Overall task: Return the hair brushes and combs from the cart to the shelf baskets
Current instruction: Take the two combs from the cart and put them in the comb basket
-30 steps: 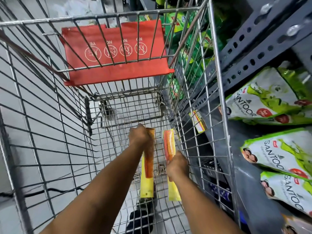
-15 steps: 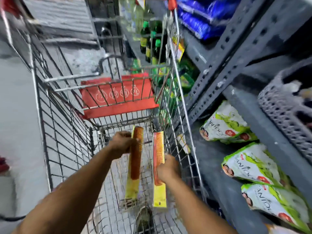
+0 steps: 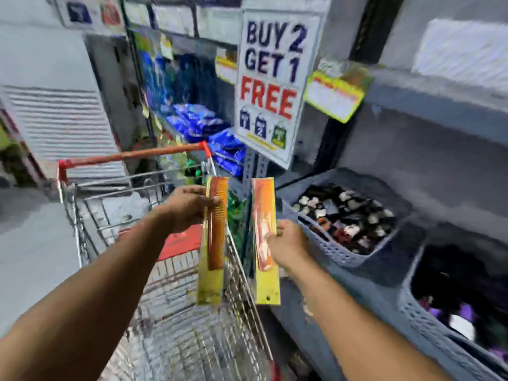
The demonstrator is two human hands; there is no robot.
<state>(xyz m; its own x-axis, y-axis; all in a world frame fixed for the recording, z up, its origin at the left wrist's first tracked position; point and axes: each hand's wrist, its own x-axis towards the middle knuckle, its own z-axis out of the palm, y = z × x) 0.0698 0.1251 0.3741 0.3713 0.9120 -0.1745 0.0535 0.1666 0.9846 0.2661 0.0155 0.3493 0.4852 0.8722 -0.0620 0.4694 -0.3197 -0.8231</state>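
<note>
My left hand (image 3: 189,206) grips an orange comb in a yellow sleeve (image 3: 214,243), held upright above the right rim of the wire cart (image 3: 176,312). My right hand (image 3: 288,243) grips a second orange comb in a yellow sleeve (image 3: 264,237), also upright, just past the cart's side and left of a grey shelf basket (image 3: 338,254) filled with small hair clips. A second grey basket (image 3: 428,325) stands nearer on the same shelf, with dark items inside. The frame is blurred by motion.
A "BUY 2 GET 1 FREE" sign (image 3: 272,81) hangs on the grey shelf upright above the baskets. Blue packets (image 3: 203,122) fill a shelf further back. The cart's red handle (image 3: 132,155) and red seat flap (image 3: 181,240) lie ahead. Grey floor is at left.
Both hands have lifted the two combs out of the cart's bottom to above its rim. The view has swung up and right, so the shelf baskets now show.
</note>
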